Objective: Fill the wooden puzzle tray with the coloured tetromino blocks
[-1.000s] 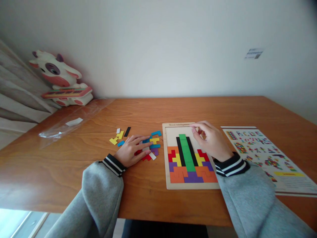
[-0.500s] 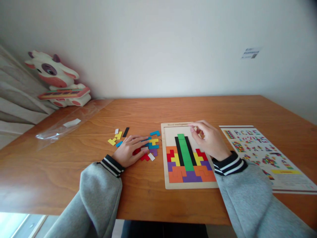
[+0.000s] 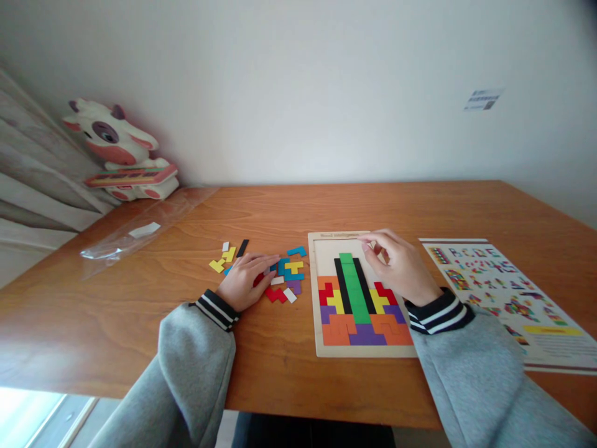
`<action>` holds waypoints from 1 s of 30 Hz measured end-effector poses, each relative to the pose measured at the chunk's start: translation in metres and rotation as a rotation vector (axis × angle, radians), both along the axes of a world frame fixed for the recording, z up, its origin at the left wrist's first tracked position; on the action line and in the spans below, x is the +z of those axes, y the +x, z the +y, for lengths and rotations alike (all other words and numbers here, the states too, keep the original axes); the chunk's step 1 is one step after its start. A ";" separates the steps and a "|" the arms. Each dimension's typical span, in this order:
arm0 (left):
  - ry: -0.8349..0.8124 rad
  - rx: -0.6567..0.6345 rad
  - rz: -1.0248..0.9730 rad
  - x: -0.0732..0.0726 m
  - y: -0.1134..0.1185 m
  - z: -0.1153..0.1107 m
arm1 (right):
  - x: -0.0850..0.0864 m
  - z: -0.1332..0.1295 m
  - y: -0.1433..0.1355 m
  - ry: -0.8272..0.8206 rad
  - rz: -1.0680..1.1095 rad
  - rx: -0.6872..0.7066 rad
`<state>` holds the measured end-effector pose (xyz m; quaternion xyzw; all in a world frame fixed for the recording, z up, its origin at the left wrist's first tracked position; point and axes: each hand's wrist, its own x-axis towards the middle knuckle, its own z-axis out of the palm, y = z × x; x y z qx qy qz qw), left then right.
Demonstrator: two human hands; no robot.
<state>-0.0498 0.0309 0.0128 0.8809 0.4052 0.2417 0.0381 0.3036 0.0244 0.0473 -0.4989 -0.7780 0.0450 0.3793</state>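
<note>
Coloured flat pieces (image 3: 283,269) are lying in a loose cluster on our wooden bench (image 3: 261,367), left of the pale wooden puzzle board (image 3: 319,350). We are resting our left hand (image 3: 246,283) over the cluster, its fingers extended and only slightly apart. We are holding our right hand (image 3: 396,261) above the board's upper right part, thumb and forefinger curled towards each other; we cannot tell whether they are pinching anything. Beneath it, a green column (image 3: 354,289) is standing out between two black strips (image 3: 364,286).
</note>
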 end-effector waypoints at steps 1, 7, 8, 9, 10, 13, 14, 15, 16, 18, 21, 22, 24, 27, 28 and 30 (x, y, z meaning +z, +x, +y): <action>0.000 0.008 -0.003 0.000 0.000 0.000 | 0.000 0.000 0.000 -0.002 0.000 0.000; -0.005 0.020 -0.034 0.003 0.003 -0.003 | 0.001 -0.001 -0.001 -0.010 0.002 0.001; -0.009 0.020 -0.036 0.004 0.003 -0.004 | 0.001 -0.001 -0.001 -0.009 0.001 0.001; -0.013 0.020 -0.037 0.005 0.004 -0.004 | 0.001 -0.001 -0.001 -0.008 0.000 0.001; -0.018 0.017 -0.039 0.005 0.005 -0.003 | 0.001 -0.001 -0.001 -0.010 -0.001 0.002; -0.042 0.014 -0.056 0.010 0.007 0.007 | 0.000 -0.001 -0.001 -0.019 0.000 0.008; -0.052 0.018 -0.066 0.012 0.008 0.012 | 0.000 -0.001 -0.001 -0.021 0.004 0.012; -0.061 0.023 -0.075 0.015 0.008 0.018 | -0.001 -0.001 -0.001 -0.023 0.007 0.017; -0.066 0.027 -0.084 0.017 0.010 0.024 | -0.001 -0.001 -0.001 -0.024 0.009 0.020; -0.079 0.019 -0.080 0.020 0.012 0.033 | -0.002 -0.001 -0.001 -0.030 0.009 0.016; -0.093 -0.013 -0.037 0.021 0.016 0.035 | -0.002 -0.001 -0.001 -0.035 0.008 0.005; -0.091 -0.016 -0.020 0.020 0.017 0.033 | -0.001 -0.002 -0.001 -0.035 0.008 0.006; -0.083 -0.010 0.008 0.018 0.018 0.029 | 0.000 -0.002 -0.002 -0.033 0.005 0.011; -0.086 -0.011 0.006 0.014 0.018 0.024 | 0.000 -0.003 -0.002 -0.038 -0.001 0.015; -0.091 -0.021 -0.001 0.013 0.018 0.023 | 0.000 -0.003 -0.002 -0.038 -0.001 0.014; -0.096 -0.042 -0.023 0.011 0.018 0.022 | 0.000 -0.003 -0.002 -0.035 -0.004 0.012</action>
